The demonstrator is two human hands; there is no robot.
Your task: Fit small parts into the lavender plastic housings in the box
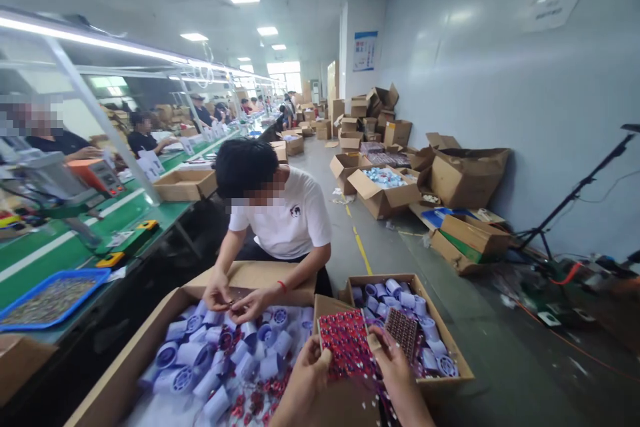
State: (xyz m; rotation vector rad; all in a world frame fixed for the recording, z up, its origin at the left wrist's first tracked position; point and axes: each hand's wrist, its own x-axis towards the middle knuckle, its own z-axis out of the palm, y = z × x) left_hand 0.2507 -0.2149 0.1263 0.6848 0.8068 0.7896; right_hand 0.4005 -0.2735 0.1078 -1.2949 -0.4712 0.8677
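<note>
A panel packed with small red parts point(345, 340), perhaps circuit boards with wires, is held up in front of me. My left hand point(309, 377) grips its lower left edge, thumb on the near side. Closed at its right edge is my right hand point(395, 373), its thumb on the border. Thin purple wires hang below the panel between my hands. A second, brownish panel point(401, 333) rests on lilac plastic cups in the right carton point(463, 370), just beyond my right hand.
Opposite me, a seated person in a white shirt point(295, 213) works with both hands over a large carton point(145, 340) holding lilac cups point(193, 353) and loose red parts point(255, 403). A green conveyor bench point(173, 213) runs along the left, with a blue tray point(55, 297). Cartons point(385, 200) line the right wall.
</note>
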